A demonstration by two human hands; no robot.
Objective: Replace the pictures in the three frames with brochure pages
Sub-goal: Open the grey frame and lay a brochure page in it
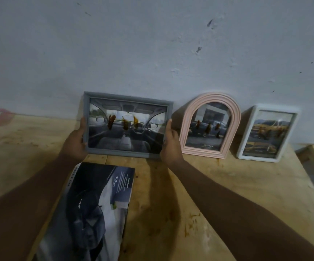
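both hands [77, 140] gripping grey frame [127, 151], "toyota" in pink frame [209, 127]

The single head camera looks forward and down, close over a wooden table [209, 194] toward a wall [152, 44].

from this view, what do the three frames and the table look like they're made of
Grey frame: matte painted wood or plastic, can't tell which; flat, dull molding. Pink arched frame: likely molded plastic or resin, with smooth even ridges. White frame: probably plastic, with rounded glossy corners. All three fronts reflect, so glass or clear acrylic. Table: unfinished plywood, pale grain, stained.
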